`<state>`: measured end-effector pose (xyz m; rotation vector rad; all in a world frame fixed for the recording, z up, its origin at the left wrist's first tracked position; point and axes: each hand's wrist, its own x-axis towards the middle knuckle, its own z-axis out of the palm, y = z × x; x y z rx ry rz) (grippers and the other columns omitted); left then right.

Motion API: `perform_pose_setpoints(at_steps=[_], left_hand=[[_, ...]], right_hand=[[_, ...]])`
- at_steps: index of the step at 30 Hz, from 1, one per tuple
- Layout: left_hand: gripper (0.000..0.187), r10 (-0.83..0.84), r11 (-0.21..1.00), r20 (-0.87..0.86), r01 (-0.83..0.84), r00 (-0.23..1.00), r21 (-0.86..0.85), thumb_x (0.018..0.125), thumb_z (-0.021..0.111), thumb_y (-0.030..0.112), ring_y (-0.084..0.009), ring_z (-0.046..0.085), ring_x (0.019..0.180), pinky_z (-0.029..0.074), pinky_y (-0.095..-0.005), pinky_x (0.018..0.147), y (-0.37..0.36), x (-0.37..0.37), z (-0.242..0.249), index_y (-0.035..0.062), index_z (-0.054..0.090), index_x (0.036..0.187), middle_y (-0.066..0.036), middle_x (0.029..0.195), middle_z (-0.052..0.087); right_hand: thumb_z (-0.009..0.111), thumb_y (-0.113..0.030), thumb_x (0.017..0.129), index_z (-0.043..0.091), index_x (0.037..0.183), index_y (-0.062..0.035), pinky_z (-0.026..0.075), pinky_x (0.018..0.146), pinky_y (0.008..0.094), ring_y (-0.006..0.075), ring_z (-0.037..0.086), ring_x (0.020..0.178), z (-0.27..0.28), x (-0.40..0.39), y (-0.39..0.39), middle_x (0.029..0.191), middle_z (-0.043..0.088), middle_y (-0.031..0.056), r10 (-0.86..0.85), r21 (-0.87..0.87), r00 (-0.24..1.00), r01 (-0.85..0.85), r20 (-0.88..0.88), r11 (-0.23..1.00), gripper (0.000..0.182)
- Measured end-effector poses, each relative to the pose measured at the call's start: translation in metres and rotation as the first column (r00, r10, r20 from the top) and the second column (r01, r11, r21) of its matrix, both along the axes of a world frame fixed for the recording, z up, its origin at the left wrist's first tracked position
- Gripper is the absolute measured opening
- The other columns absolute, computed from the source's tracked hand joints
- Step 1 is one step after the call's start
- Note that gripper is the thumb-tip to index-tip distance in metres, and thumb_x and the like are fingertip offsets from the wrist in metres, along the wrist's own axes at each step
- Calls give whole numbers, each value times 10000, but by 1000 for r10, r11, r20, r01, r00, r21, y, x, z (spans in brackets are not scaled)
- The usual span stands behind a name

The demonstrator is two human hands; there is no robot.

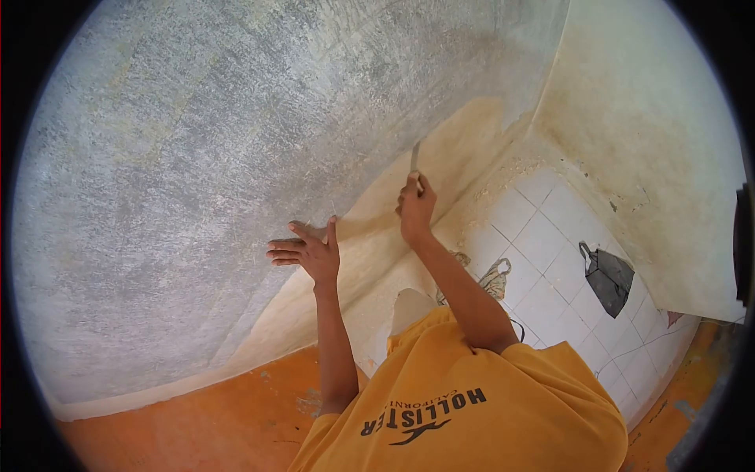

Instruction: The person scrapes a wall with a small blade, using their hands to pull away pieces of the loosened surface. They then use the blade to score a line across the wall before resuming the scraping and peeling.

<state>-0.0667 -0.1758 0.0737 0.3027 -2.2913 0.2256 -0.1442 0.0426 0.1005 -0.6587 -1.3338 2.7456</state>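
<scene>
My right hand is wrapped round the handle of a scraper, whose thin flat blade points up and touches the wall near the edge between the grey, scratched surface and the smooth cream surface. To its left, my left hand has its fingers spread against the wall, over the lower border of the grey area, and holds nothing. Part of the scraper's handle is hidden inside my right fist.
White floor tiles lie at the right, with a dark grey bag and a patterned bag on them. A stained cream wall stands at the right. Orange floor shows at the lower left.
</scene>
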Motion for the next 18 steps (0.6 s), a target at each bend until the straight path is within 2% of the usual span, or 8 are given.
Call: perform_pose_setpoints(at_steps=[3, 6, 7, 10, 11, 15, 18], left_hand=[[1200, 12, 1000, 27, -12, 1000, 5, 909, 569, 735, -675, -348, 1349, -138, -854, 976, 1, -4, 3, 79, -141, 1620, -481, 1499, -301], [1204, 20, 1000, 59, -20, 998, 7, 906, 562, 745, -698, -335, 1337, -112, -868, 968, -1, -2, 3, 72, -136, 1619, -493, 1492, -294], [1203, 24, 1000, 64, -25, 998, 12, 905, 559, 748, -704, -332, 1334, -107, -870, 968, -1, 0, 2, 74, -135, 1620, -496, 1491, -292], [1207, 36, 999, 59, -37, 998, 14, 900, 559, 757, -707, -327, 1334, -98, -872, 970, 0, -1, 1, 84, -136, 1621, -498, 1490, -289], [1209, 40, 999, 59, -40, 997, 7, 898, 560, 758, -708, -325, 1335, -100, -870, 972, 0, -1, 1, 87, -140, 1621, -499, 1490, -288], [1220, 34, 999, 51, -34, 998, -7, 891, 564, 765, -706, -320, 1340, -113, -862, 979, -2, -2, 1, 99, -154, 1619, -498, 1492, -287], [1207, 19, 999, 36, -20, 999, 32, 892, 575, 755, -699, -317, 1349, -119, -860, 979, 1, -2, 3, 117, -141, 1626, -490, 1497, -290]], right_hand=[[570, -307, 1061, 637, 1225, -11, 371, 460, 251, 61, 442, 538, -4, 44, -43, 669, 490, -39, 43, 281, 997, -24, -61, 959, 345], [570, -303, 1059, 614, 1311, 3, 371, 452, 264, 61, 437, 535, 8, 19, -12, 677, 512, -24, 9, -18, 1000, -9, 1, 1000, 399], [575, -308, 1056, 605, 1345, 2, 376, 448, 266, 61, 446, 537, 5, 7, 0, 684, 533, -15, 25, -68, 1000, -26, -6, 997, 425], [578, -324, 1063, 592, 1268, -31, 288, 424, 230, 27, 368, 522, -7, 29, -31, 672, 440, -58, 19, 156, 999, -14, -31, 988, 358], [575, -315, 1066, 598, 1240, -44, 285, 421, 231, 27, 365, 522, -14, 38, -38, 674, 436, -61, 83, 215, 994, -64, -77, 975, 323], [610, -347, 1044, 574, 1355, -41, 304, 425, 226, 30, 396, 528, -1, 2, 7, 676, 459, -54, 48, -82, 999, -48, 4, 995, 438], [565, -317, 1062, 630, 1285, -20, 369, 449, 263, 55, 443, 535, -6, 29, -29, 645, 509, -27, 7, 224, 1000, 0, -29, 975, 377]])
